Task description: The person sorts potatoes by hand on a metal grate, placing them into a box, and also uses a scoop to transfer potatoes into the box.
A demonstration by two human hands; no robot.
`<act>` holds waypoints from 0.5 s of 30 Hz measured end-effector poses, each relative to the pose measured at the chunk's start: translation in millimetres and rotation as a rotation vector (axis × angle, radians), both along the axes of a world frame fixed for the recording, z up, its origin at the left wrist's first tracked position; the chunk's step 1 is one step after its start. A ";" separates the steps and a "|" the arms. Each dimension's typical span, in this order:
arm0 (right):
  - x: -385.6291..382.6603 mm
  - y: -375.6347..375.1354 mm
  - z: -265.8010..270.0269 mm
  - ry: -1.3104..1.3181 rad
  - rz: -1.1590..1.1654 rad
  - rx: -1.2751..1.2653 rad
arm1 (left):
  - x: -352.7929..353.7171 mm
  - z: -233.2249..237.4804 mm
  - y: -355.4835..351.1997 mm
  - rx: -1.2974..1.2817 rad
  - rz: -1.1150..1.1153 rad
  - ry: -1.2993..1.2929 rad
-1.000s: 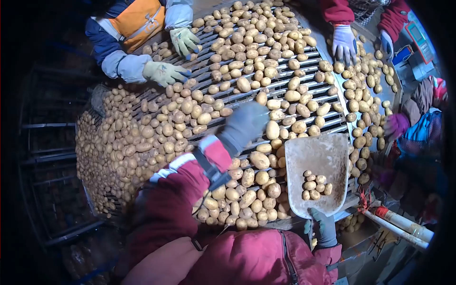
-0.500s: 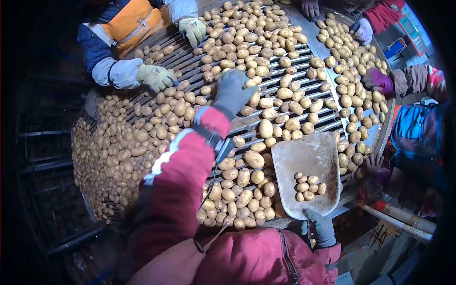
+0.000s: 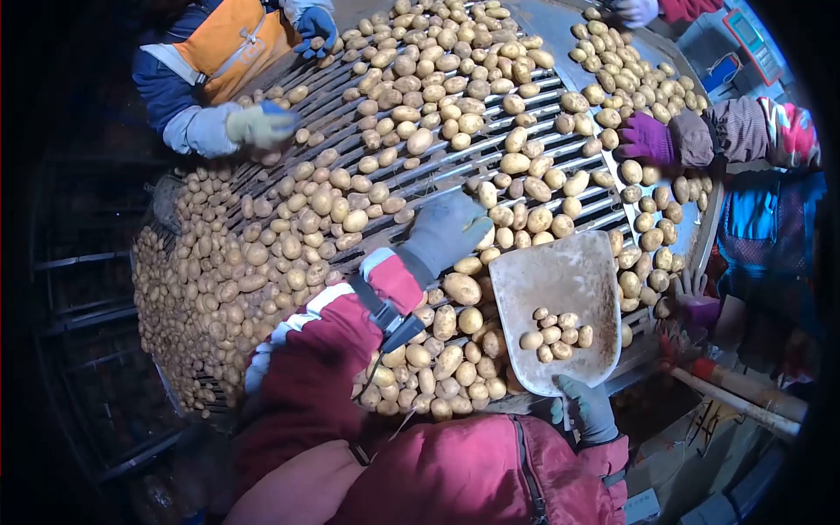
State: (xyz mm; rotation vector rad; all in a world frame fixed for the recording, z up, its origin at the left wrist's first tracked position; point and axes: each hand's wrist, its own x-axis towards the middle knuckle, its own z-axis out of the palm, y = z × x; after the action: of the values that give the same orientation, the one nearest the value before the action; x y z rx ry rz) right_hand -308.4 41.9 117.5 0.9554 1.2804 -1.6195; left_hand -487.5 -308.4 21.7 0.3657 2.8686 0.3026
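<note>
My left hand (image 3: 446, 230), in a grey glove, is palm down low over the potatoes (image 3: 462, 288) on the slatted bars. Its fingers look curled in, and their undersides are hidden, so whatever they hold does not show. My right hand (image 3: 588, 409), in a dark grey-green glove, is closed round the handle of a worn whitish scoop (image 3: 516, 289) at the near edge. Several small potatoes (image 3: 561, 335) lie together inside this scoop, which rests over the bars and larger potatoes.
Bars (image 3: 437, 171) slope under many potatoes, with a dense heap (image 3: 236, 280) at left. Across from me, a co-worker's gloved hand (image 3: 262, 125) works over them. A purple-gloved co-worker's hand (image 3: 646, 138) reaches in from the right. Red-and-white pipes (image 3: 744, 402) stand at lower right.
My left hand has drawn nearer to me and slightly right, leaving bare bars behind it. The scoop has shifted slightly up and left, its potatoes rearranged. The purple-gloved hand has reached further in.
</note>
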 end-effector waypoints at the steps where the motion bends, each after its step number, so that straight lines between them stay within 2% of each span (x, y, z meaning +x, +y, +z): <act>1: 0.0 -1.1 -0.7 0.016 -0.011 -0.004 | 2.3 -0.9 -0.5 0.044 -0.014 0.016; 2: 1.2 -0.4 -2.7 0.010 -0.008 -0.006 | -2.7 -4.5 -0.3 0.042 -0.010 0.010; 4: 0.0 2.8 -5.6 -0.033 0.045 0.017 | -27.2 -4.6 5.6 0.768 0.226 0.057; 5: -1.1 2.1 -4.4 -0.030 0.053 0.021 | -37.1 2.6 12.7 0.606 0.166 0.265; 6: -1.5 1.4 -2.7 -0.019 0.065 0.019 | -45.0 -0.1 20.8 0.610 0.172 0.271; 8: -3.8 2.3 0.0 0.002 0.079 0.020 | -61.1 -2.6 39.5 0.103 0.164 0.169; 9: -4.7 2.0 0.9 -0.002 0.095 0.031 | -66.9 -0.1 47.6 0.102 0.166 0.177; 11: -2.3 0.9 4.5 -0.010 0.120 0.041 | -69.7 7.6 55.9 -0.285 0.203 0.078; 12: -2.5 0.9 6.3 -0.007 0.122 0.053 | -70.3 9.8 52.2 -0.285 0.209 0.084; 15: -1.0 0.4 5.3 -0.012 0.124 0.069 | -61.1 11.5 28.7 0.777 0.206 -0.083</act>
State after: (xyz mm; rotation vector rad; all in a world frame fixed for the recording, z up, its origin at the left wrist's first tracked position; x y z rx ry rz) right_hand -309.3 42.3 122.8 0.9081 1.3675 -1.4810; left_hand -548.5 -279.7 33.2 0.1682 2.5864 1.4347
